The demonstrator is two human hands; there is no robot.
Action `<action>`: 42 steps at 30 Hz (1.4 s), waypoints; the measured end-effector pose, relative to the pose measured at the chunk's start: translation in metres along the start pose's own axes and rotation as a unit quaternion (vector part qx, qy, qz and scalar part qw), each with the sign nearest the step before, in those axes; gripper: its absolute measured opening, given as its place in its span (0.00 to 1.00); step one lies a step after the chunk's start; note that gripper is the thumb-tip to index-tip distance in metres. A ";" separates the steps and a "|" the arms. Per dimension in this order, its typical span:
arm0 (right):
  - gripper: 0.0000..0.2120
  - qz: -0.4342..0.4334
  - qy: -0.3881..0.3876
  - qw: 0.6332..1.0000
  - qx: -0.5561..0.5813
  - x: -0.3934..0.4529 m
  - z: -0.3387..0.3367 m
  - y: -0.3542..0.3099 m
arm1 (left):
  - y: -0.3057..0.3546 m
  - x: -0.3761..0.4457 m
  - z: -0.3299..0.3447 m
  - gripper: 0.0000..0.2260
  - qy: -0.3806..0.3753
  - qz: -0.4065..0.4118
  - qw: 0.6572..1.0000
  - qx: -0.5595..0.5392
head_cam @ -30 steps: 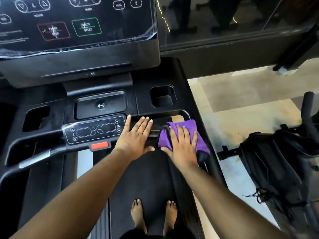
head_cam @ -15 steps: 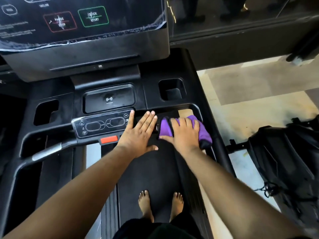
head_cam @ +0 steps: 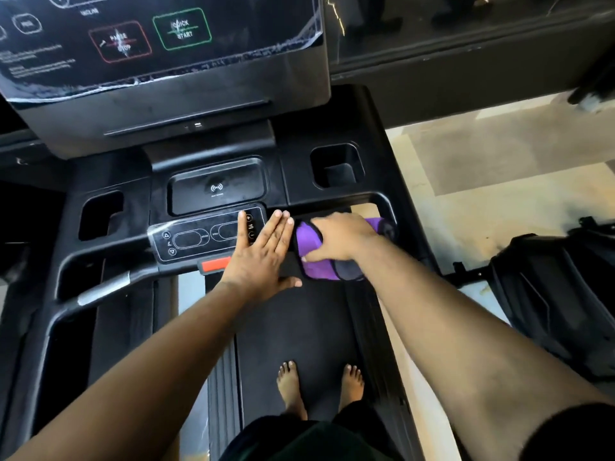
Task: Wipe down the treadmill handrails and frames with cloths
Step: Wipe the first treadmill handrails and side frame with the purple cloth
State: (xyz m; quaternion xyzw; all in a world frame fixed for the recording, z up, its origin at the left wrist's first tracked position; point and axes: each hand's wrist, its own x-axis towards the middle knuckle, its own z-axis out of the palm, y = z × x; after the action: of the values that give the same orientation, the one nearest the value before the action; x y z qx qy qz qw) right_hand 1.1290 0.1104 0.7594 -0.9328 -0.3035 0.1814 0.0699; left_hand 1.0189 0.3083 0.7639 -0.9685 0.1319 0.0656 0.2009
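I stand barefoot on a black treadmill. A purple cloth [head_cam: 311,254] is wrapped over the front handrail [head_cam: 100,292] just right of the small control panel [head_cam: 203,239]. My right hand [head_cam: 339,236] lies across the cloth, turned sideways with fingers curled around it, gripping cloth and bar. Flat beside it rests my left hand [head_cam: 263,257], fingers together, overlapping the control panel's right edge and holding nothing. The bar under the cloth is hidden.
The console screen [head_cam: 159,44] rises ahead, with a charging pad [head_cam: 216,188] and two cup holders [head_cam: 337,166] below it. A red stop tab [head_cam: 216,264] sits under the panel. Another black machine [head_cam: 559,301] stands on the floor to the right.
My right hand has turned from flat on the cloth to sideways, wrapping the cloth around the bar. My left hand has stayed in place. The view has shifted slightly.
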 end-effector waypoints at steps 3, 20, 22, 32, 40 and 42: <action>0.30 -0.001 0.055 0.998 0.002 0.003 0.010 -0.012 | 0.005 0.002 -0.003 0.54 -0.008 -0.006 0.999 -0.030; 0.36 0.065 0.226 0.967 -0.103 -0.027 0.052 -0.032 | 0.002 0.004 -0.002 0.53 -0.020 0.004 0.999 -0.035; 0.32 0.043 0.162 0.982 -0.086 -0.017 0.039 -0.020 | 0.003 0.004 -0.002 0.53 -0.022 0.004 0.999 -0.036; 0.37 0.072 0.220 0.965 -0.124 -0.039 0.057 -0.001 | 0.003 0.003 -0.002 0.53 -0.013 0.001 0.999 -0.031; 0.30 0.041 0.045 0.998 0.008 -0.021 0.015 0.033 | 0.005 0.004 -0.002 0.52 -0.011 -0.005 0.999 -0.033; 0.34 0.119 0.127 0.984 -0.046 -0.038 0.042 0.023 | 0.003 0.003 -0.003 0.52 -0.021 0.000 0.999 -0.024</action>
State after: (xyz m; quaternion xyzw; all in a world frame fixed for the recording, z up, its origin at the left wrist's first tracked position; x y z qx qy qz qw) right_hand 1.0971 0.0700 0.7261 -0.9799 -0.1871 0.0544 0.0425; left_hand 1.0208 0.3035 0.7651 -0.9714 0.1260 0.0895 0.1803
